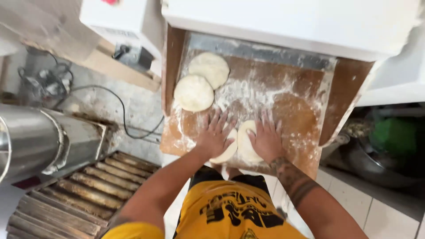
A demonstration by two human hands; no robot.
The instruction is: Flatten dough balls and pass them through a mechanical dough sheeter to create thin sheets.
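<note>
My left hand (215, 133) lies flat, fingers spread, on a pale dough piece (226, 152) at the near edge of a floured wooden board (301, 110). My right hand (267, 138) presses flat on a second dough piece (245, 140) right beside it; the two pieces touch. Two flattened round dough discs lie at the board's far left: one nearer (193, 93), one farther (210, 67), overlapping slightly. Loose flour (252, 90) is scattered over the middle of the board.
A white machine housing (292, 20) overhangs the board's far end. Left of it lie a metal cylinder (26, 139), a ribbed metal rack (79, 197), black cables (119, 106) and a white box (117, 17). Dark bowls (380, 159) stand at right over white tiled floor (367, 208).
</note>
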